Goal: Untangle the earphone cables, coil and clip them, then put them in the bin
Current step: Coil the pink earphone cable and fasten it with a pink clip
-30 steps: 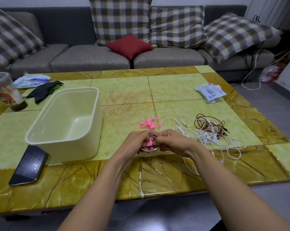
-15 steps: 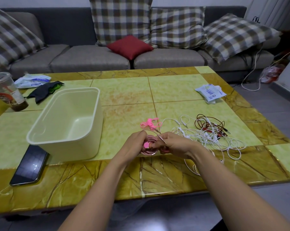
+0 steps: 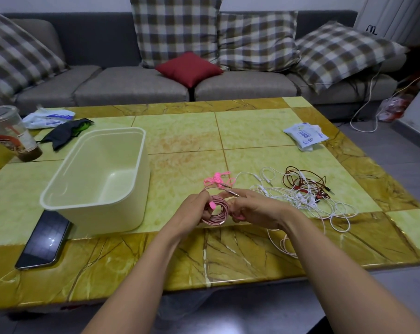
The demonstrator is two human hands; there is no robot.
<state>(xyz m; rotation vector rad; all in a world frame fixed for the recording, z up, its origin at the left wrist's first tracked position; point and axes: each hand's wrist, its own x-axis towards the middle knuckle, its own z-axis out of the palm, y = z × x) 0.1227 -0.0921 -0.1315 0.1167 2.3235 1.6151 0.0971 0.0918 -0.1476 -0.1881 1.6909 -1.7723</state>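
Surface (image 3: pixel 252 131) of green and ochre tiles carries everything, and nothing lying on it has shifted over the last second. The cream bin (image 3: pixel 122 218) stands to the left of the left fingers, near but apart, with nothing visible inside. The white earphone tangle (image 3: pixel 300 201) sprawls just right of the right fingers, and the dark red earphones (image 3: pixel 305 182) are knotted at its far side. Both look untouched.

The change is at the hands. A second ago they were closed together over the cable and hid most of it. Now the left hand (image 3: pixel 194 210) and the right hand (image 3: pixel 254 208) have drawn slightly apart. The pink earphone coil (image 3: pixel 219 212) shows between them as a neat ring held just above the surface. The left fingers curl round the coil's left side and pinch the loops together. The right thumb and forefinger appear to pinch the jack plug (image 3: pixel 231 192) at the top, while the lower right fingers curl against the coil's right edge. A short loose tail arcs from the left fingertips over to that plug.

A bright pink clip (image 3: pixel 212 204), hidden a second ago, now sits on the coil's upper left beside the left fingertips. I cannot tell whether it is fully closed round the loops. Spare pink clips (image 3: pixel 218 178) lie just beyond the fingers.

The first cable seems coiled and its clip nearly fastened. The tail needs securing before the coil goes left into the bin, and two tangles remain.
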